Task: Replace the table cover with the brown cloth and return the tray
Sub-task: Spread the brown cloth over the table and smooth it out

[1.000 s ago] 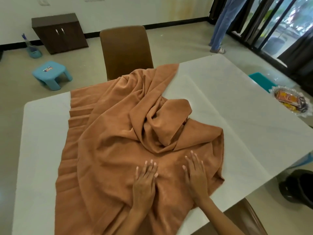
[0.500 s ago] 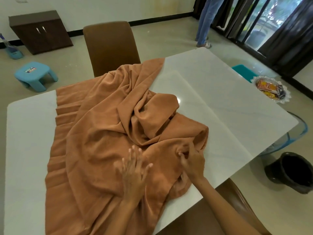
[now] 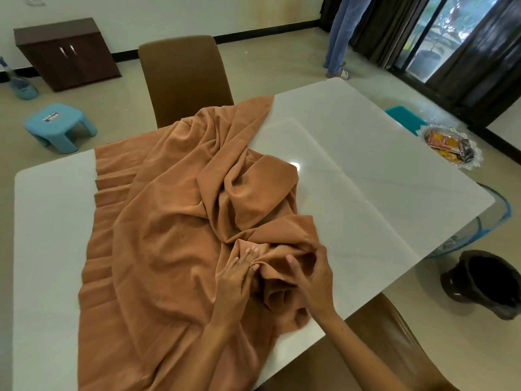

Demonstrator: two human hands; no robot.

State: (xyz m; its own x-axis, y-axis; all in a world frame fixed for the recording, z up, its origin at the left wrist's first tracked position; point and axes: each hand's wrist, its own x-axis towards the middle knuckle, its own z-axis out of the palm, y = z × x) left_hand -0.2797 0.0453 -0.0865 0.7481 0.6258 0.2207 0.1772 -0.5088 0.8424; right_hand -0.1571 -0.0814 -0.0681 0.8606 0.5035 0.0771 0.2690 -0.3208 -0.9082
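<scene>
Gripping a bunched fold of the brown cloth (image 3: 169, 235) with the right hand (image 3: 313, 280), fingers curled. Pinching the same fold with the left hand (image 3: 236, 280), at 5 o'clock on the white table (image 3: 352, 170).

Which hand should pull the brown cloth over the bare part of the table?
Probably the right hand: it already grips a fold of the cloth beside the bare tabletop. The left hand sits farther in.

No legible text; a blurred label on the blue stool (image 3: 60, 123), unreadable print on tray (image 3: 451, 146) packets.
</scene>
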